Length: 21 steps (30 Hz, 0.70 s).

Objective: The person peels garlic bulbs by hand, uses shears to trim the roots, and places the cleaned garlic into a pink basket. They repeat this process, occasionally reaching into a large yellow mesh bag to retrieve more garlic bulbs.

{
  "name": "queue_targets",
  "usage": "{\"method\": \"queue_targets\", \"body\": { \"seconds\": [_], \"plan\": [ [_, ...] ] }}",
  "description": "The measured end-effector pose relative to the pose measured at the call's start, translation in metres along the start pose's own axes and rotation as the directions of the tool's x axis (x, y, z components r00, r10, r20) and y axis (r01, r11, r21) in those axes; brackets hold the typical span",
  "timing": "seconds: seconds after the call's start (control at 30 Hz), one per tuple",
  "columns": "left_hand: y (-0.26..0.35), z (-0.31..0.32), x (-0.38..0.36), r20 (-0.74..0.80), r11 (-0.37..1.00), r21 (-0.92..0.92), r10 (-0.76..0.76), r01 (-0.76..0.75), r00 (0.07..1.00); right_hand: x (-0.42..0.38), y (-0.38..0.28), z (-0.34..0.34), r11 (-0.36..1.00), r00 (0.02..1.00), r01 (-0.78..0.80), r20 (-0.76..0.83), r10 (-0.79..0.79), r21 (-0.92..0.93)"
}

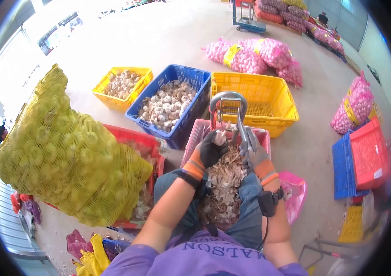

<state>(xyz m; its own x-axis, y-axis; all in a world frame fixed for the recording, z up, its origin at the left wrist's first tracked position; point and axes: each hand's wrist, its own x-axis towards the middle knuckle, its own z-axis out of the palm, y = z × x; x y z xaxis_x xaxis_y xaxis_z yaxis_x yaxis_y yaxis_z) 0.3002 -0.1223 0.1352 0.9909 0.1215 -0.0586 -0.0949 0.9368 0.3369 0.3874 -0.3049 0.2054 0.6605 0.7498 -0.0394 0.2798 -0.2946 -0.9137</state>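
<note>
My left hand (209,151), in a dark glove with an orange cuff, is closed around a whitish garlic bulb (220,137). The bulb sits beside the lower end of a curved metal frame (227,95). My right hand (256,155), in a grey and orange glove, wraps round the long metal handle (241,124) of this cutter-like tool; its blade cannot be made out. Both hands are above a pink crate (194,137) between my knees. Dry garlic skins and stem scraps (225,177) lie below them, over the crate and my lap.
Ahead stand a blue crate (204,79) and a small yellow crate (147,73) of garlic, plus a larger yellow crate (255,85). A bulging yellow net sack (71,156) leans over a red crate (158,161) at left. Pink garlic sacks (250,55) lie beyond; stacked crates (369,154) stand right.
</note>
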Motion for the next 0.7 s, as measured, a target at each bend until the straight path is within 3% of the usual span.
{"method": "queue_targets", "body": {
  "seconds": [0.07, 0.13, 0.2, 0.27, 0.33, 0.4, 0.43, 0.5, 0.53, 0.6, 0.63, 0.67, 0.7],
  "plan": [
    [-0.002, 0.0, 0.007, 0.006, 1.0, -0.007, 0.022, -0.022, 1.0, 0.007, 0.032, 0.009, 0.956, 0.988, 0.086, -0.099, -0.118, -0.281],
    [-0.008, -0.01, 0.015, 0.008, 0.999, -0.019, 0.044, -0.044, 0.999, 0.008, 0.045, 0.017, 0.982, 0.992, 0.06, -0.101, -0.079, -0.181],
    [-0.013, -0.021, 0.019, -0.12, 0.988, -0.135, 0.06, -0.076, 0.991, 0.015, 0.068, 0.031, 0.997, 0.995, 0.033, -0.096, -0.04, -0.075],
    [-0.015, -0.014, 0.015, -0.125, 0.986, -0.145, 0.06, -0.078, 0.99, 0.027, 0.103, 0.049, 0.934, 0.926, 0.15, -0.284, -0.248, -0.325],
    [-0.013, -0.018, 0.016, -0.123, 0.985, -0.154, 0.065, -0.084, 0.99, 0.036, 0.118, 0.053, 0.925, 0.912, 0.188, -0.291, -0.289, -0.33],
    [-0.015, -0.031, 0.013, -0.284, 0.978, -0.161, 0.082, -0.132, 0.955, 0.032, 0.126, 0.049, 0.916, 0.899, 0.22, -0.296, -0.324, -0.335],
    [-0.018, -0.034, 0.009, -0.286, 0.977, -0.164, 0.083, -0.134, 0.955, 0.028, 0.126, 0.045, 0.963, 0.953, 0.114, -0.248, -0.176, -0.246],
    [-0.021, -0.04, -0.002, -0.355, 0.963, -0.101, 0.202, -0.252, 0.913, 0.02, 0.121, 0.045, 0.988, 0.984, -0.005, -0.175, -0.022, -0.156],
    [-0.02, -0.037, -0.005, -0.355, 0.962, -0.101, 0.203, -0.254, 0.912, 0.01, 0.103, 0.037, 0.995, 0.991, -0.004, -0.133, -0.009, -0.1],
    [-0.018, -0.018, -0.013, -0.25, 0.971, -0.204, 0.069, -0.122, 0.966, -0.007, 0.069, 0.023, 0.999, 0.996, -0.01, -0.088, 0.006, -0.047],
    [-0.019, -0.003, -0.015, -0.248, 0.971, -0.207, 0.065, -0.119, 0.966, -0.012, 0.053, 0.017, 0.992, 0.997, -0.057, -0.044, 0.062, 0.111],
    [-0.021, 0.012, -0.018, -0.259, 0.985, 0.049, 0.17, -0.162, 0.951, -0.016, 0.042, 0.013, 0.959, 0.994, -0.109, 0.006, 0.111, 0.263],
    [-0.022, 0.021, -0.017, -0.24, 0.933, 0.302, 0.274, -0.196, 0.931, -0.017, 0.036, 0.011, 0.959, 0.993, -0.111, 0.002, 0.114, 0.26]
  ]
}}
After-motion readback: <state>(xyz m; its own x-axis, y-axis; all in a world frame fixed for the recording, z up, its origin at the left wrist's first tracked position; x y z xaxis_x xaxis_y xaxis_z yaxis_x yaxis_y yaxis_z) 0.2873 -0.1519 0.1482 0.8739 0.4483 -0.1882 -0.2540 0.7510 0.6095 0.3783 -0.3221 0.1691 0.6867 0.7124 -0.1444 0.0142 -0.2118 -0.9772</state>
